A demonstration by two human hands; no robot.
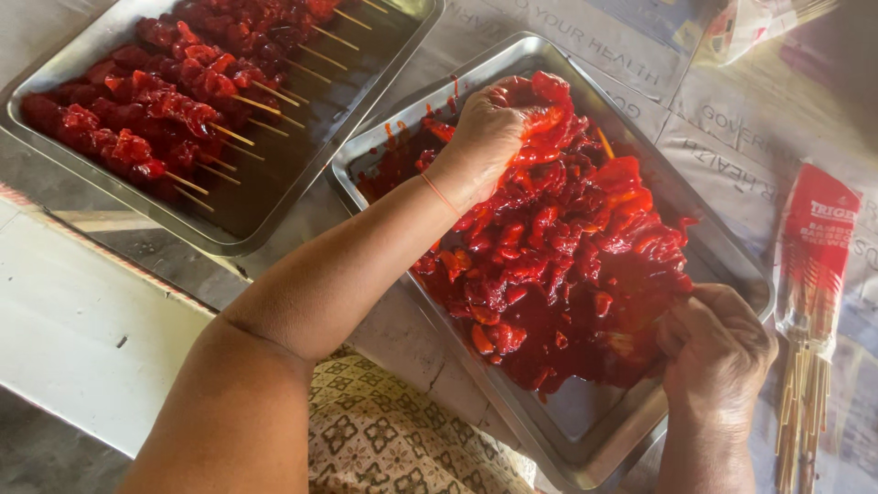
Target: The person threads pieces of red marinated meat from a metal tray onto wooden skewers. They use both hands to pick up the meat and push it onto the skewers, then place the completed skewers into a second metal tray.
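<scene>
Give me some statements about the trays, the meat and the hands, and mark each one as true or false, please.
1. The left hand is in the pile of red meat. True.
2. The near tray holds finished skewers. False: it holds loose meat; the skewers lie in the far tray.
3. The right hand is at the near right edge of the meat tray. True.
4. The stick packet lies to the left of both trays. False: it lies to the right of the meat tray.
5. The skewers' bare stick ends point toward the meat tray. True.
</scene>
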